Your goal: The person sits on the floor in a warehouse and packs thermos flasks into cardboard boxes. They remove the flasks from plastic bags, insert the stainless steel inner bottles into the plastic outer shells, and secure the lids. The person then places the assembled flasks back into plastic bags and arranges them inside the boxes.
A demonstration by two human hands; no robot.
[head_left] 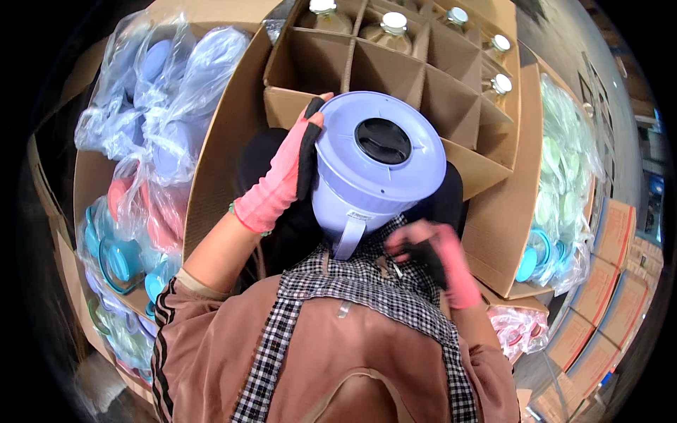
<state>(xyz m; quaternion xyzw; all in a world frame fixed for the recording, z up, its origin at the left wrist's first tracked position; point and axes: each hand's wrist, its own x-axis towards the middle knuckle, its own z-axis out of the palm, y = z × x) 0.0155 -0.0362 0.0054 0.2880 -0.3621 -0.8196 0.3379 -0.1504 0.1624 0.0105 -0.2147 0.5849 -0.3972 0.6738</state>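
One side of the lidded lavender jug [335, 201] is clasped by our left hand [288, 169], but we cannot tell whether our blurred right hand [438, 255] pinches anything.

I take this for a packing area in a warehouse or workshop, going by the goods around the divided carton [476, 166] my camera looks onto. White-capped bottles [392, 41] stand in several of its cells. Left of that carton, I see bagged lilac pieces [173, 151] heaped in bulk; right of it, bagged green pieces [564, 169] crowd an open box. Farther out to the carton's lower right, I find striped shipping boxes [591, 296] stacked up, and grey floor [560, 35] runs past its upper right.
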